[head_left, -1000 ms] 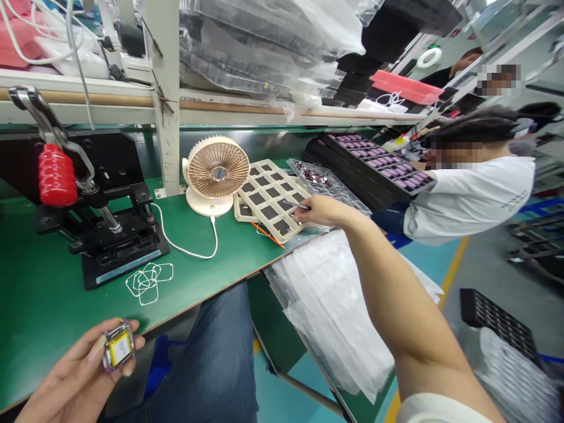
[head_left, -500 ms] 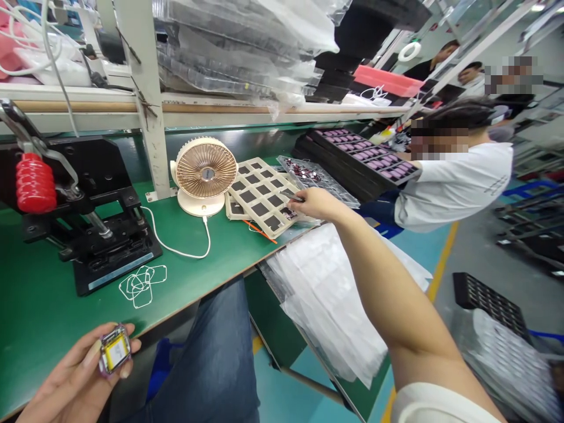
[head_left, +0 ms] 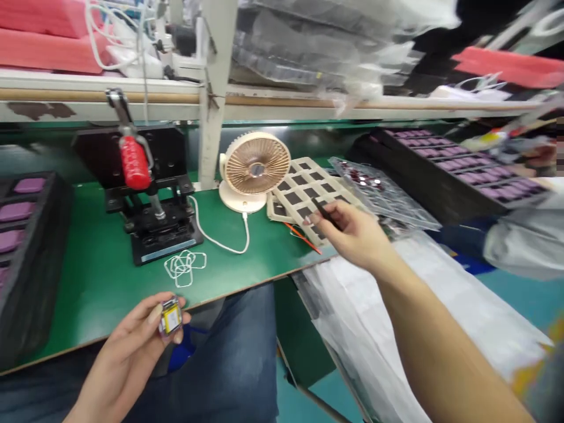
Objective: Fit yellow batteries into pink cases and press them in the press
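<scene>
My left hand (head_left: 132,346), low at the table's front edge, grips a small open electronic device (head_left: 171,317) by its sides. The device has a purplish casing and a yellow-edged, pale block facing up. My right hand (head_left: 356,232) is closed on dark, slim tweezers (head_left: 325,212), held over the near side of a cream compartment tray (head_left: 288,202). Motion blur hides whether the tweezer tips carry anything. Dark square pieces lie in the tray's compartments. Several thin white frames (head_left: 183,267) lie in a loose heap on the green table (head_left: 110,294), beyond my left hand.
A black press with a red handle (head_left: 134,161) stands behind the frames. Beside it are a cream fan (head_left: 255,167) and its white cable (head_left: 220,241). Black trays of purple parts flank the table (head_left: 26,282). A clear tray (head_left: 396,200) of small parts lies right; a co-worker's sleeve (head_left: 524,235) shows beyond.
My view has swung left, bringing the left-hand black tray into sight. My right hand has drawn back from the cream tray's far right with the tweezers. My left hand keeps hold of the device.
</scene>
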{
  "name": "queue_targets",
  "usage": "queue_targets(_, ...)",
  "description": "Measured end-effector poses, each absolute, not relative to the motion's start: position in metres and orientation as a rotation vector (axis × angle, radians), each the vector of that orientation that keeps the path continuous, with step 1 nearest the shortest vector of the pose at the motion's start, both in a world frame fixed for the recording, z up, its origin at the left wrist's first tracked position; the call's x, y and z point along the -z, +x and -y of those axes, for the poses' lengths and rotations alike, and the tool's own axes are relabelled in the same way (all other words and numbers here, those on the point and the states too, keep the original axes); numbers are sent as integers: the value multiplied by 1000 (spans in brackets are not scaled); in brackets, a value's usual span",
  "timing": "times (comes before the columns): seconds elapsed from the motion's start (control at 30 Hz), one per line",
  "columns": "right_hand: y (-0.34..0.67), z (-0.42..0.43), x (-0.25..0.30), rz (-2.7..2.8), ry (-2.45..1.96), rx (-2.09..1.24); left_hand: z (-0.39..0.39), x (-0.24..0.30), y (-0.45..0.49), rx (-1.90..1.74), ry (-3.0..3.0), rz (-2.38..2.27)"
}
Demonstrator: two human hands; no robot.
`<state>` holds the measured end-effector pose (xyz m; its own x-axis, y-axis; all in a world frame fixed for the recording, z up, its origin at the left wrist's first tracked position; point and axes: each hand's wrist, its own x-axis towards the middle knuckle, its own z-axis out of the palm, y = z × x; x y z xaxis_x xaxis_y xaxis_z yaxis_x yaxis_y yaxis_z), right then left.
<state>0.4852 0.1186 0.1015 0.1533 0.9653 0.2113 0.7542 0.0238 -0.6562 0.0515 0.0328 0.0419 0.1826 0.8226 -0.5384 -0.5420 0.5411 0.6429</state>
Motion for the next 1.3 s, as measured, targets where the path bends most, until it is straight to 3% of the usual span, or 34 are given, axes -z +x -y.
queue_targets(0.1,413,-102,-80,1790,-1489,-631,-37,-46,61,-1058,350,-915)
queue_targets(0.27,308,-79,-56,1998,-1091,-734,-43,-45,62,-1187,349,-900)
queue_targets(0.47,258,-76,-55,2136,-787,-829,-44,-43,56,-1285,441,-974)
queue_targets(1.3,250,-92,-41,1731,-1117,-1111,-40,-39,56,-1150,709,-893)
